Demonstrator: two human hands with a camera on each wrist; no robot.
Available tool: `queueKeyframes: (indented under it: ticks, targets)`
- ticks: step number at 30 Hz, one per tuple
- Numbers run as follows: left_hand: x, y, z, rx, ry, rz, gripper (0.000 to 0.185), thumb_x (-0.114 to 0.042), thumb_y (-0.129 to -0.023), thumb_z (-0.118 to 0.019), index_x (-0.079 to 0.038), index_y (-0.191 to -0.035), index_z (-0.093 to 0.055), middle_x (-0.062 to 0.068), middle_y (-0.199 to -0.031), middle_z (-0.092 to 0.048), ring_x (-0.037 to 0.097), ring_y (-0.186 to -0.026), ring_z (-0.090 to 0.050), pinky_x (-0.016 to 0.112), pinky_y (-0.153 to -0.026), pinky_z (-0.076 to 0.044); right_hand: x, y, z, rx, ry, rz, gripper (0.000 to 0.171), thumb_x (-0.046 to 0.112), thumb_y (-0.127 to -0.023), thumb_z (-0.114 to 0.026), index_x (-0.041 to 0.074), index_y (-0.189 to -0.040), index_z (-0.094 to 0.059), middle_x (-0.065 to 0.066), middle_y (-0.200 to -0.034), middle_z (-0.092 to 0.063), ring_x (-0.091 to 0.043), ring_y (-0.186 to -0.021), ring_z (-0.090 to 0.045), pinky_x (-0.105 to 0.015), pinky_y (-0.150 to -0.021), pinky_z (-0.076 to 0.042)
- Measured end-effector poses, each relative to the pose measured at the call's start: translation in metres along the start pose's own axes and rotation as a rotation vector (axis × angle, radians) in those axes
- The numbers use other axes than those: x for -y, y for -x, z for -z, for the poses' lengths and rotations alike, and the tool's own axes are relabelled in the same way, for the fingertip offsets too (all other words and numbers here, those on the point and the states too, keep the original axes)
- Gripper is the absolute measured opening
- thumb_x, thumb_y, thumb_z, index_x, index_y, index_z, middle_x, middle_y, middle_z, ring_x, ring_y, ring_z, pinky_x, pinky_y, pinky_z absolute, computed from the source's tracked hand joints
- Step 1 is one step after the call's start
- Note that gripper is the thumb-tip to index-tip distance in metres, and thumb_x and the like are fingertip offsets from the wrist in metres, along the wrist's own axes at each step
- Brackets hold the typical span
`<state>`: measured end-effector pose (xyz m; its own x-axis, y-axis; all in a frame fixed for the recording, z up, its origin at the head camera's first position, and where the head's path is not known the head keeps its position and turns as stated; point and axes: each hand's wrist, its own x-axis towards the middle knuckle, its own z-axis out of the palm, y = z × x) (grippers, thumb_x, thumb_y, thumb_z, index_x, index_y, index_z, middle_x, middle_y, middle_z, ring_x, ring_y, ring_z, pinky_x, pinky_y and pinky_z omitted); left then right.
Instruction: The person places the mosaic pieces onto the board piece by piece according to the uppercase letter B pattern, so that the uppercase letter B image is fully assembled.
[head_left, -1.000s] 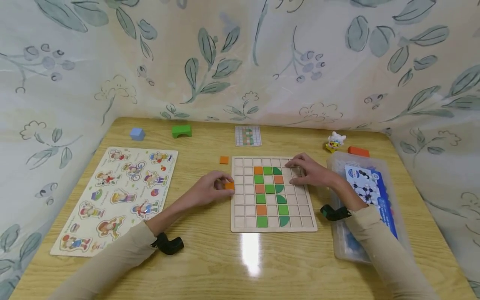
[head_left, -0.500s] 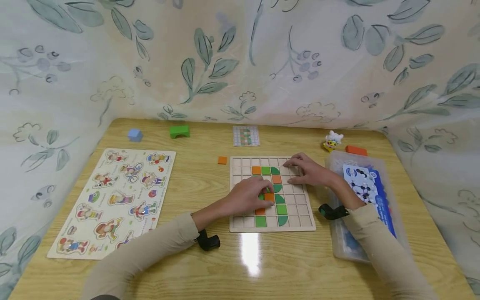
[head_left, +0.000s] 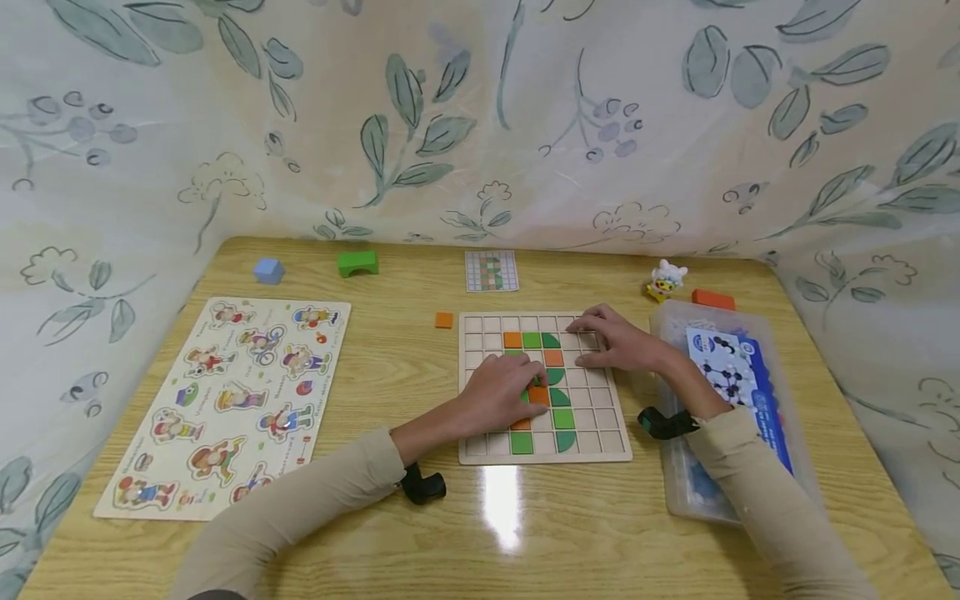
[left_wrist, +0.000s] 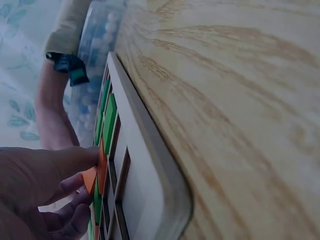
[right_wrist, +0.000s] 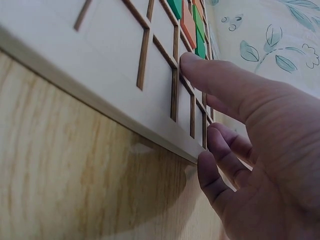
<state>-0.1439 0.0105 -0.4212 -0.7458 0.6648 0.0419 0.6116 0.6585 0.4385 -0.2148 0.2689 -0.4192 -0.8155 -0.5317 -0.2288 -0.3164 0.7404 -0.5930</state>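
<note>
A wooden grid board (head_left: pixel 600 446) lies at the table's middle, holding green and orange tiles in its cells. My left hand (head_left: pixel 504 390) lies over the board's middle and pinches an orange square tile (head_left: pixel 537 395) (left_wrist: pixel 95 172) against a cell. My right hand (head_left: pixel 611 337) rests with straight fingers on the board's upper right cells; in the right wrist view its fingers (right_wrist: pixel 220 82) press the grid board (right_wrist: pixel 115 55). A loose orange tile (head_left: pixel 444 320) lies on the table left of the board.
A character puzzle board (head_left: pixel 225 400) lies at the left. A clear plastic box (head_left: pixel 678 492) with a blue booklet stands at the right. A pattern card (head_left: pixel 492 271), green arch block (head_left: pixel 357 263), blue block (head_left: pixel 267 270), small toy (head_left: pixel 664 279) and orange block (head_left: pixel 712 299) line the back.
My left hand carried the orange tile from the board's left edge onto the board's middle and now holds it against a cell. The right hand has stayed in place.
</note>
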Motion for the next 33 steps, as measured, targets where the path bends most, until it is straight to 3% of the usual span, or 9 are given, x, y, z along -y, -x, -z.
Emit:
queueKeyframes:
  ticks: [14, 18, 23, 27, 29, 33]
  targets:
    - [-0.002, 0.002, 0.000, -0.040, -0.072, -0.045, 0.025, -0.038, -0.087, -0.072, -0.020, -0.103, -0.069, -0.005, -0.092, -0.061, 0.010, -0.077, -0.049, 0.022, -0.067, -0.031, 0.000, -0.001, 0.001, 0.008, 0.002, -0.010, 0.050, 0.027, -0.087, -0.073, 0.012, -0.131, -0.056, -0.015, -0.130, -0.040, -0.026, -0.109, -0.040, -0.037, -0.085, -0.036]
    - [-0.002, 0.003, -0.001, -0.040, -0.103, -0.041, 0.027, -0.040, -0.087, -0.071, -0.021, -0.106, -0.070, -0.005, -0.094, -0.061, 0.011, -0.077, -0.048, 0.022, -0.066, -0.030, 0.001, -0.001, 0.001, 0.004, 0.006, -0.005, 0.050, 0.026, -0.087, -0.073, 0.012, -0.131, -0.056, -0.015, -0.130, -0.041, -0.026, -0.110, -0.041, -0.038, -0.085, -0.037]
    - [0.004, 0.012, 0.006, -0.045, -0.088, 0.014, 0.032, -0.040, -0.085, -0.073, -0.020, -0.110, -0.070, -0.004, -0.099, -0.063, 0.014, -0.086, -0.053, 0.026, -0.074, -0.039, 0.001, -0.001, 0.000, 0.003, 0.005, -0.002, 0.049, 0.027, -0.088, -0.072, 0.011, -0.131, -0.056, -0.016, -0.130, -0.040, -0.027, -0.109, -0.041, -0.037, -0.084, -0.037]
    - [0.027, 0.025, 0.030, -0.054, -0.002, 0.117, 0.035, -0.037, -0.085, -0.073, -0.016, -0.112, -0.069, 0.000, -0.102, -0.064, 0.016, -0.091, -0.057, 0.031, -0.081, -0.046, 0.002, -0.002, -0.001, 0.011, -0.001, -0.017, 0.050, 0.028, -0.088, -0.072, 0.012, -0.132, -0.055, -0.016, -0.131, -0.039, -0.027, -0.110, -0.040, -0.038, -0.085, -0.037]
    - [0.046, 0.030, 0.047, -0.075, 0.050, 0.162, 0.036, -0.034, -0.086, -0.073, -0.014, -0.115, -0.068, 0.002, -0.106, -0.063, 0.017, -0.093, -0.059, 0.031, -0.080, -0.050, 0.002, -0.002, -0.001, 0.015, -0.005, -0.022, 0.051, 0.028, -0.087, -0.073, 0.012, -0.132, -0.055, -0.016, -0.131, -0.039, -0.027, -0.111, -0.040, -0.038, -0.086, -0.037]
    - [0.095, 0.033, 0.072, -0.142, 0.178, 0.175, 0.038, -0.026, -0.088, -0.072, -0.008, -0.121, -0.064, 0.009, -0.113, -0.061, 0.021, -0.092, -0.063, 0.035, -0.074, -0.054, 0.002, -0.001, 0.000, 0.015, -0.009, -0.031, 0.051, 0.028, -0.087, -0.073, 0.011, -0.132, -0.055, -0.016, -0.132, -0.038, -0.028, -0.110, -0.040, -0.038, -0.085, -0.037]
